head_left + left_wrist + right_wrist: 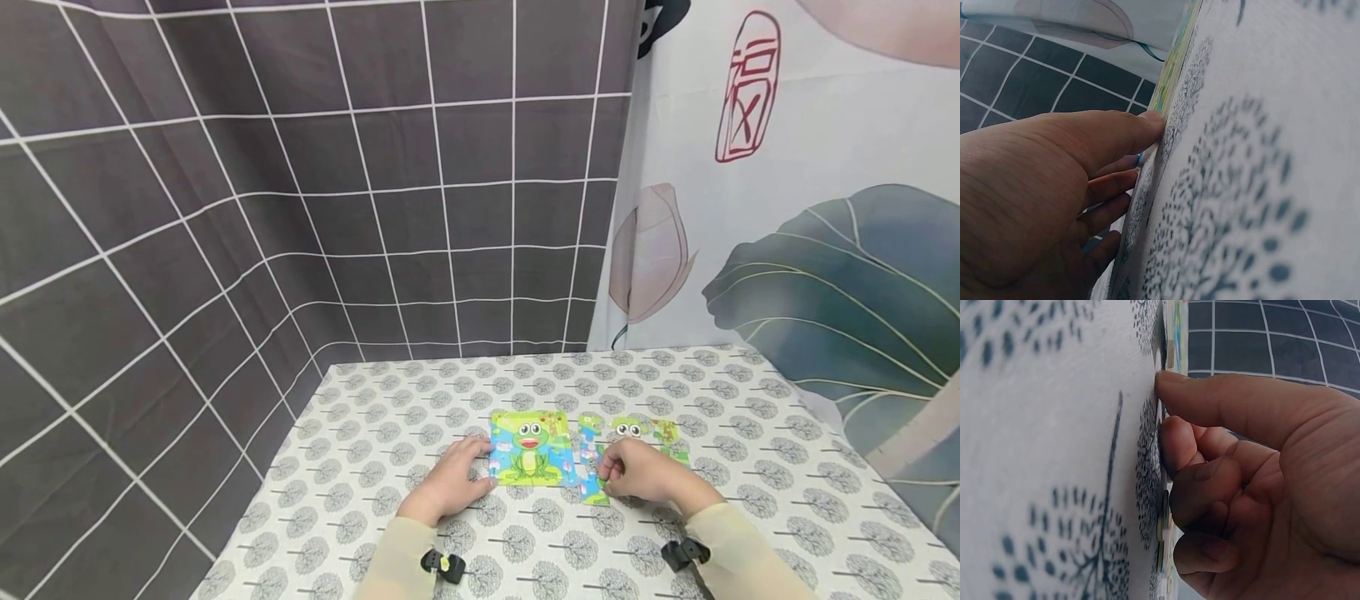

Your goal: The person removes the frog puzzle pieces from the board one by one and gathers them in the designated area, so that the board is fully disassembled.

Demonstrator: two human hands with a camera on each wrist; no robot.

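Observation:
A square frog picture (531,448), green and blue, lies flat on the table. My left hand (450,482) touches its left edge, with the fingers at the side and the thumb by the lower left corner. In the left wrist view that hand (1041,181) keeps its fingers loosely extended against the edge. Just right of the picture lie frog puzzle pieces (589,427), partly assembled. My right hand (645,473) covers their middle, its fingers curled and the fingertips pinching a piece low on the left side, mostly hidden. In the right wrist view, thumb and fingers (1210,397) meet the tabletop.
A white cloth with grey tree prints covers the table (405,400). Behind and to the left hangs a dark grid curtain (420,217); a pale curtain with leaf prints (847,292) hangs on the right. Black straps (444,567) circle both wrists.

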